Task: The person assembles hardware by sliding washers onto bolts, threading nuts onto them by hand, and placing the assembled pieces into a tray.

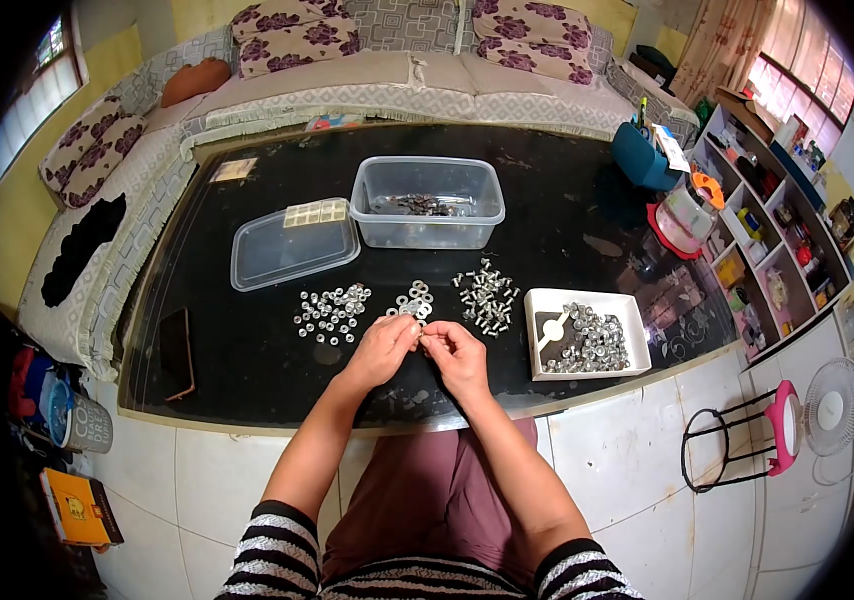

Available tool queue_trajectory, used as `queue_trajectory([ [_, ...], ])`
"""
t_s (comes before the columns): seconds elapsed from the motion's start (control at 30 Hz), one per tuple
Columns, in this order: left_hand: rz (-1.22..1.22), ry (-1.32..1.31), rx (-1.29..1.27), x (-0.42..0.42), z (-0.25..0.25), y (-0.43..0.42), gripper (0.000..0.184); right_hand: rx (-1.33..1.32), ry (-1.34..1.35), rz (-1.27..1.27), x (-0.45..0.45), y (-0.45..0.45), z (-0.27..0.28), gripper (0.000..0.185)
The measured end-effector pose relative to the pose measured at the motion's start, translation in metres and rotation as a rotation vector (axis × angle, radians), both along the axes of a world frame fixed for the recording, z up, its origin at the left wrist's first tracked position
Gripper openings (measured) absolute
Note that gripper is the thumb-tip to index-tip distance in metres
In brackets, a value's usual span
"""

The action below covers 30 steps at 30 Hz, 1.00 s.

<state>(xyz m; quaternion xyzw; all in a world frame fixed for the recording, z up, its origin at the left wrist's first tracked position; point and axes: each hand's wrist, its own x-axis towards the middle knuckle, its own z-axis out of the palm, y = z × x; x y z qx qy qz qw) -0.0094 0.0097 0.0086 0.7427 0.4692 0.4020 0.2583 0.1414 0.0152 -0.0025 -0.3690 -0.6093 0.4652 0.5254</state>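
My left hand (384, 352) and my right hand (458, 358) meet over the near part of the black table, fingertips pinched together. Whatever lies between them is too small and covered to make out. Just beyond the fingers is a small pile of flat washers (414, 297). Hex nuts (331, 312) are spread left of my left hand. Beyond my right hand lies a heap of short bolts (487, 298). Farther right, a white box (587, 376) holds many shiny metal fasteners (597, 340) and a pale, round-centred strip (553, 331).
A clear plastic tub (427, 233) with small metal parts stands mid-table, its lid (292, 255) beside it. A phone (178, 352) lies at the left. A jar (685, 215) and a teal holder (644, 158) stand at the far right. A pink stool (783, 428) is beside the table.
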Motion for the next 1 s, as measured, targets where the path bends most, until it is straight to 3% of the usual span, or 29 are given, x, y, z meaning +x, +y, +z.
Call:
queue_trajectory([
  [0.13,0.009,0.026,0.016,-0.001,-0.002,0.002,0.015,-0.037,0.024,-0.006,-0.001,0.000,0.002,0.011],
  [0.2,0.056,-0.150,0.045,0.008,0.010,-0.004,0.022,-0.038,0.028,-0.006,-0.001,0.000,0.001,0.011],
  [0.33,0.065,-0.086,0.142,0.008,0.008,-0.003,0.023,-0.015,0.008,-0.009,-0.001,0.001,-0.002,0.011],
  [0.4,-0.001,0.008,0.033,0.001,0.002,0.000,0.016,0.002,-0.007,-0.005,-0.001,0.000,-0.001,0.011],
  [0.53,0.015,-0.008,0.027,0.002,0.003,-0.001,0.016,-0.044,0.018,-0.011,-0.001,0.000,0.000,0.011],
  [0.6,0.069,-0.150,0.074,0.011,0.016,-0.007,0.021,-0.044,0.025,-0.013,-0.001,0.000,0.002,0.011],
  [0.73,0.075,-0.070,0.144,0.006,0.003,-0.001,0.021,-0.020,-0.009,-0.008,0.000,0.000,0.001,0.011],
  [0.8,-0.012,0.001,0.051,-0.001,-0.004,0.002,0.015,-0.004,-0.020,-0.001,0.000,0.000,0.000,0.011],
  [0.93,0.052,-0.007,0.062,0.005,0.008,-0.003,0.015,-0.057,0.031,0.006,0.000,0.000,0.000,0.012],
  [1.0,0.080,-0.137,0.147,0.013,0.015,-0.007,0.020,-0.054,0.044,0.006,0.000,0.000,-0.002,0.012],
])
